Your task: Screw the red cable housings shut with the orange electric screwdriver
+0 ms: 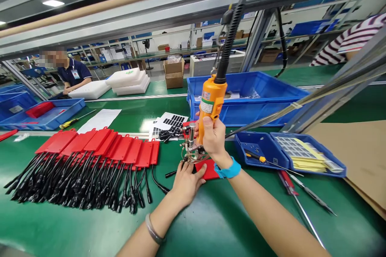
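Note:
My right hand [213, 138] is wrapped round an orange electric screwdriver [211, 96], which hangs from a cable above and points down. A metal fixture [189, 144] surrounds the screwdriver's lower end, hiding its tip. Beneath it lies a flat red plastic case [209, 170] on the green bench. My left hand [185, 182] presses down at the case's near left side, fingers spread, thumb on the red surface. Its fingertips reach under the fixture and are partly hidden. A short black cable [171, 174] sticks out to the left of those fingers.
Many red cases [120, 148] with black cables lie in a row at left. A blue parts tray [256, 148] and large blue bin [241, 106] stand at right and behind. Tweezers [313, 194] lie at right. Across the line sits a person [75, 74].

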Demonstrator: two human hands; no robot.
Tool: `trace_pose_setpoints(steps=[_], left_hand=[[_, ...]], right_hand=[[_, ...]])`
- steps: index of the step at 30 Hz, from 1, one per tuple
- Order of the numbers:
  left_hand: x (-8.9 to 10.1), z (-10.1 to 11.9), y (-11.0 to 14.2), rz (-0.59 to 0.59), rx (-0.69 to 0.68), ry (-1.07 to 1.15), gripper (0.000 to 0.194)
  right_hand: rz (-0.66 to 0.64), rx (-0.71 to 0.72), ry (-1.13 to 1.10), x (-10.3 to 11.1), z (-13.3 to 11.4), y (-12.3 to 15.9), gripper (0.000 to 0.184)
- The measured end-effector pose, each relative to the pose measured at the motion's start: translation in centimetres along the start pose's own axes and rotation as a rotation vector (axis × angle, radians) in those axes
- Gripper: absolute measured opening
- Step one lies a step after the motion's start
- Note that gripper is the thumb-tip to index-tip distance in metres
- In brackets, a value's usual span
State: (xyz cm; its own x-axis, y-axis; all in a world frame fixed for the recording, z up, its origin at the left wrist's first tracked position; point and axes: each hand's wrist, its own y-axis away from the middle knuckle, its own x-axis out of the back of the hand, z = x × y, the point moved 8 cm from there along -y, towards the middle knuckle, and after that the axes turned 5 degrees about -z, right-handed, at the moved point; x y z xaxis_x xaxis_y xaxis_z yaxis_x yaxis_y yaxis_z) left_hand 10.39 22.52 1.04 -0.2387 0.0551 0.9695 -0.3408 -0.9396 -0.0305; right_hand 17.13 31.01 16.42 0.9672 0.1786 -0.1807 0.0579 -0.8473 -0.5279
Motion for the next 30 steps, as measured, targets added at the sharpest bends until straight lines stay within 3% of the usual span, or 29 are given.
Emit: trace_pose_setpoints(steps=[6,9,11,15,19,24,30], left_hand=[[0.5,0.0,0.2,0.036,-0.042,0.093,0.051],[0.3,-0.7,-0.3,0.079,0.013,0.235,0.055],[-0.3,-1.0,-0.5,0.089,0.052,0.298,0.058],[-0.9,-1.4,-0.6,0.117,0.102,0.324,0.039],[-0.6,-1.5,-0.2,0.178,0.104,0.411,0.046],[-0.5,-1.6,-0.2,0.181,0.112,0.436,0.054],[-1.3,-1.8,-0.3,0.146,0.128,0.398,0.049]], right_hand=[[0.153,0.161,-0.013,3.4,-8.2,-0.8,0.047],[0.165,0.191,-0.026,4.6,-10.1,-0.8,0.043],[0.151,0.148,-0.035,5.0,-9.5,-0.2,0.042],[0.122,0.055,-0.017,5.1,-6.5,1.9,0.044],[0.089,-0.012,-0.034,4.8,-4.0,3.3,0.047],[0.093,0.000,-0.001,4.7,-3.5,3.9,0.046],[0.090,0.028,0.098,4.2,-3.6,4.7,0.043]])
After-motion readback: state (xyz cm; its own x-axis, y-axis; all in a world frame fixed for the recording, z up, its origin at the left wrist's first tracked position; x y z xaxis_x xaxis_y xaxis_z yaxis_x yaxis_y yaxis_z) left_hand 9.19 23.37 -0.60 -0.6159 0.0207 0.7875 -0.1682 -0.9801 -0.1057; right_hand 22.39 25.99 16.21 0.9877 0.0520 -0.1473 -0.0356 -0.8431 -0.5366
